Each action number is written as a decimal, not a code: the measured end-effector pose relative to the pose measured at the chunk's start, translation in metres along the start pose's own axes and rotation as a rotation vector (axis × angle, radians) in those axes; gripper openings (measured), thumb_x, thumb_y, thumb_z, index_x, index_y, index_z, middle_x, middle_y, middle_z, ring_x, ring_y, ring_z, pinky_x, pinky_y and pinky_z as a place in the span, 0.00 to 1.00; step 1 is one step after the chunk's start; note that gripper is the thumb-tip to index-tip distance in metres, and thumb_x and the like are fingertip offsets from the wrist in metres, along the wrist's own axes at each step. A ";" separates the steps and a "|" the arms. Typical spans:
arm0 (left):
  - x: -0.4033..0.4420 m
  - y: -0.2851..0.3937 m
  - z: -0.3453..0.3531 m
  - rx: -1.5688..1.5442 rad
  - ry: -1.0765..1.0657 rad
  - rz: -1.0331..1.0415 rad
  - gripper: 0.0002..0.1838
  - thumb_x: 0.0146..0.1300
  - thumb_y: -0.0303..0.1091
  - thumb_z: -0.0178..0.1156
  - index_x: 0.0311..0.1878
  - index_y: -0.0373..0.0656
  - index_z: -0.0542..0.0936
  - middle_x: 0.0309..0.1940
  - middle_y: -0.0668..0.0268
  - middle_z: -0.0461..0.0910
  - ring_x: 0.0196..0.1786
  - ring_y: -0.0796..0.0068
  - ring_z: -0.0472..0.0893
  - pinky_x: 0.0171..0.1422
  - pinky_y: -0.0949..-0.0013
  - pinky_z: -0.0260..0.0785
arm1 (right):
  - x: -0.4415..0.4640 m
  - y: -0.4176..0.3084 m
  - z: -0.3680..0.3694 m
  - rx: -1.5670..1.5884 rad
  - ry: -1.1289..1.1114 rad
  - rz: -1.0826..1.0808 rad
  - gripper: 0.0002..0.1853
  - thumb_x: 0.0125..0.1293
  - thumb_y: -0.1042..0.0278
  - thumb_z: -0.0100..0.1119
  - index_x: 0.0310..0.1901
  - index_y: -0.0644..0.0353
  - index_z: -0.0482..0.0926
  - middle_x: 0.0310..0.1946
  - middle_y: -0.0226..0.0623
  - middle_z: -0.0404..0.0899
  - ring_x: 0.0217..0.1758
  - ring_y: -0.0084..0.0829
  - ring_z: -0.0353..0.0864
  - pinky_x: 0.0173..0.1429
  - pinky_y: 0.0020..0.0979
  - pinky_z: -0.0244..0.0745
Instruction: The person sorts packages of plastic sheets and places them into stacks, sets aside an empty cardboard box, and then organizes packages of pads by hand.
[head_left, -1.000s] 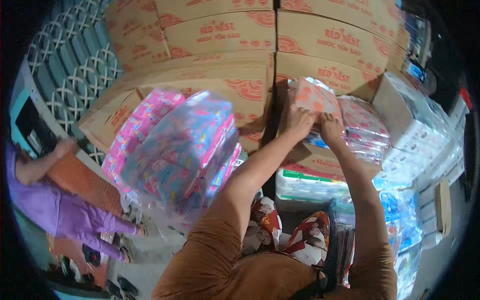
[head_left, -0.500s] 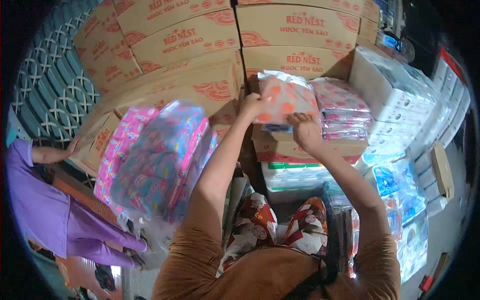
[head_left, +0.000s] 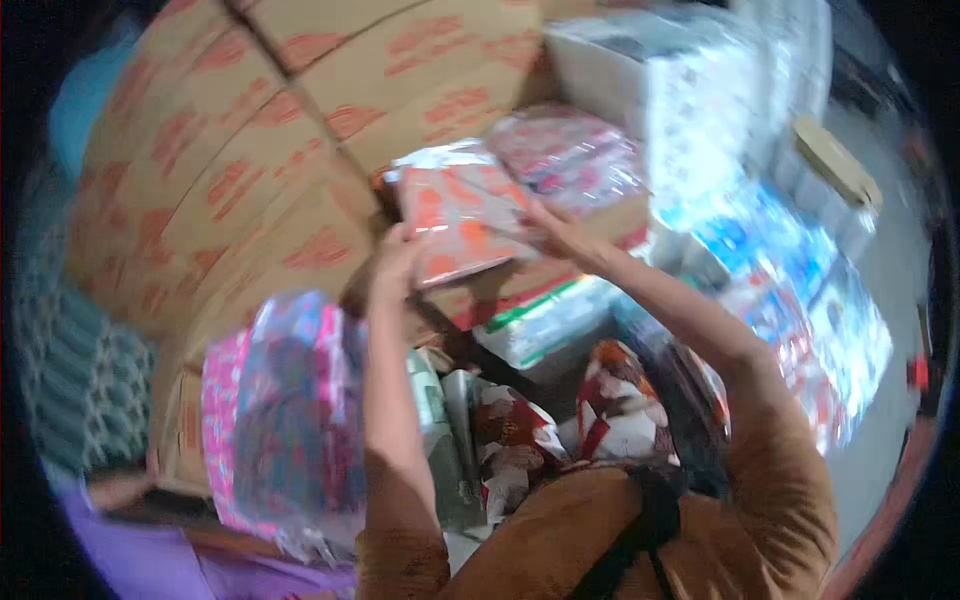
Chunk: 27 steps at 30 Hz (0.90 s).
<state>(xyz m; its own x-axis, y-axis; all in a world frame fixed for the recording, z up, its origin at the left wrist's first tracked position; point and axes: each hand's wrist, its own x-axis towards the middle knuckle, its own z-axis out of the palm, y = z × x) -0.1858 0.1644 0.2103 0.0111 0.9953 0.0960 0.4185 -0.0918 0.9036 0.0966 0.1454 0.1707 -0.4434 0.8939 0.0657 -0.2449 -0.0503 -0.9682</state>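
Note:
Between my two hands is a flat plastic-wrapped pack with orange spots (head_left: 455,215) and a shiny silvery-white far edge. My left hand (head_left: 398,262) closes on its left edge near the front corner. My right hand (head_left: 552,228) grips the right edge, its fingers blurred and partly hidden. Beyond the right hand lies a stack of pink patterned packs in clear film (head_left: 570,155). An open-topped cardboard carton (head_left: 490,295) is below the spotted pack.
Brown cartons with red print (head_left: 300,190) are piled in front and left. A pink and blue wrapped bundle (head_left: 295,420) stands at left. White wrapped packs (head_left: 690,110) and blue plastic-wrapped goods (head_left: 770,240) fill the right. A person's purple clothing (head_left: 140,545) shows at lower left.
My view has swung and tilted, blurring the scene. The spotted pack has come away from beside the pink stack, with both hands on its sides; my right hand has shifted to its right edge.

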 end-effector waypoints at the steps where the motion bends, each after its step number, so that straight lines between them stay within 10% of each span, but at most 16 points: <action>1: -0.015 0.019 0.003 -0.220 -0.132 0.056 0.17 0.55 0.34 0.57 0.46 0.37 0.70 0.37 0.66 0.74 0.37 0.78 0.74 0.40 0.74 0.70 | -0.013 -0.008 0.009 0.153 0.115 0.029 0.29 0.58 0.49 0.50 0.56 0.58 0.59 0.39 0.35 0.70 0.38 0.25 0.70 0.37 0.25 0.66; 3: -0.036 0.048 0.006 -0.156 -0.161 0.133 0.16 0.55 0.35 0.57 0.45 0.38 0.72 0.36 0.67 0.75 0.36 0.79 0.74 0.41 0.77 0.68 | -0.019 -0.008 0.003 0.243 0.146 0.106 0.22 0.60 0.55 0.50 0.51 0.58 0.62 0.25 0.32 0.73 0.23 0.22 0.72 0.18 0.22 0.64; 6: -0.054 0.073 0.020 -0.284 -0.264 0.155 0.19 0.56 0.32 0.55 0.51 0.38 0.68 0.43 0.66 0.72 0.44 0.78 0.72 0.49 0.75 0.65 | -0.025 -0.012 -0.005 0.268 0.217 0.196 0.18 0.60 0.51 0.48 0.42 0.55 0.63 0.31 0.30 0.72 0.24 0.21 0.73 0.18 0.21 0.65; 9: -0.071 0.106 0.047 -0.380 -0.373 0.167 0.20 0.57 0.31 0.54 0.53 0.38 0.66 0.47 0.65 0.70 0.48 0.77 0.71 0.52 0.74 0.62 | -0.059 -0.042 -0.024 0.151 0.207 0.208 0.13 0.62 0.55 0.45 0.43 0.52 0.72 0.12 0.22 0.65 0.09 0.16 0.62 0.12 0.21 0.59; 14: -0.087 0.141 0.123 -0.324 -0.458 0.275 0.21 0.53 0.27 0.55 0.51 0.36 0.67 0.41 0.66 0.74 0.41 0.77 0.73 0.48 0.74 0.64 | -0.164 -0.091 -0.093 -0.911 0.299 -0.484 0.14 0.61 0.52 0.48 0.43 0.47 0.77 0.12 0.23 0.61 0.14 0.15 0.61 0.17 0.22 0.57; 15: -0.093 0.146 0.146 -0.339 -0.513 0.310 0.20 0.53 0.27 0.56 0.50 0.36 0.68 0.39 0.66 0.74 0.39 0.78 0.74 0.46 0.75 0.65 | -0.182 -0.110 -0.090 -0.274 0.516 0.042 0.13 0.59 0.56 0.51 0.40 0.52 0.77 0.13 0.21 0.60 0.14 0.14 0.57 0.16 0.22 0.51; 19: -0.123 0.156 0.247 -0.316 -0.818 0.334 0.18 0.53 0.30 0.57 0.48 0.36 0.70 0.36 0.64 0.76 0.37 0.78 0.74 0.43 0.75 0.66 | -0.308 -0.124 -0.139 -0.123 0.626 0.022 0.15 0.60 0.64 0.51 0.47 0.63 0.72 0.19 0.23 0.65 0.15 0.15 0.59 0.16 0.18 0.56; 21: -0.140 0.148 0.297 -0.216 -0.937 0.389 0.20 0.52 0.33 0.57 0.49 0.36 0.70 0.37 0.62 0.76 0.39 0.76 0.75 0.45 0.73 0.66 | -0.384 -0.113 -0.155 -1.448 0.490 -0.185 0.10 0.59 0.63 0.53 0.33 0.63 0.74 0.21 0.27 0.66 0.20 0.19 0.63 0.22 0.23 0.61; 23: -0.155 0.115 0.358 -0.237 -1.037 0.428 0.24 0.51 0.34 0.58 0.51 0.35 0.68 0.39 0.60 0.76 0.41 0.72 0.75 0.47 0.70 0.65 | -0.443 -0.107 -0.145 -0.136 0.950 0.244 0.11 0.56 0.61 0.57 0.25 0.59 0.70 0.19 0.26 0.65 0.19 0.18 0.63 0.21 0.23 0.60; 27: -0.213 0.079 0.431 -0.171 -1.101 0.483 0.29 0.49 0.31 0.59 0.56 0.36 0.63 0.43 0.55 0.74 0.44 0.67 0.74 0.49 0.68 0.65 | -0.514 -0.066 -0.112 0.027 1.093 0.347 0.13 0.53 0.60 0.59 0.22 0.61 0.72 0.16 0.29 0.68 0.18 0.21 0.68 0.22 0.25 0.67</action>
<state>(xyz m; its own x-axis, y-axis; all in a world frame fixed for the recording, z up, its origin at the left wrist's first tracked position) 0.2364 -0.0415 0.0808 0.9332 0.3430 0.1073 0.0336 -0.3806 0.9241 0.4378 -0.2610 0.1738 0.4921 0.7382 -0.4615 -0.2802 -0.3676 -0.8868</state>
